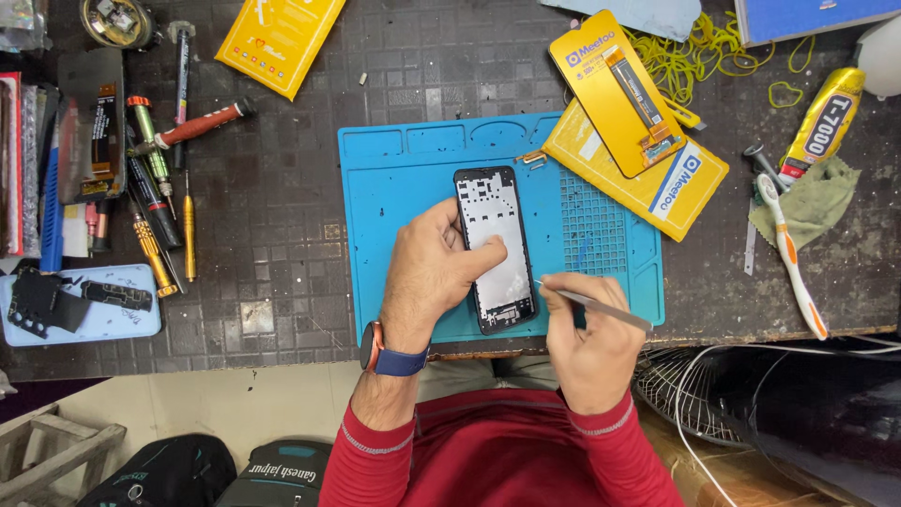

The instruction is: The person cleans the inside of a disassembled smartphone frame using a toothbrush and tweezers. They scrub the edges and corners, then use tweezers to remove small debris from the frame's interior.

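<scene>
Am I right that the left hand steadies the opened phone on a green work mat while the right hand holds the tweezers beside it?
Not quite: the head view shows the work mat is blue, not green. The left hand does steady the phone, and the right hand holds the tweezers beside it.

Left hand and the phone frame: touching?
Touching. The head view shows the left hand lying over the phone frame on the blue mat, thumb pressed on its pale inner face.
</scene>
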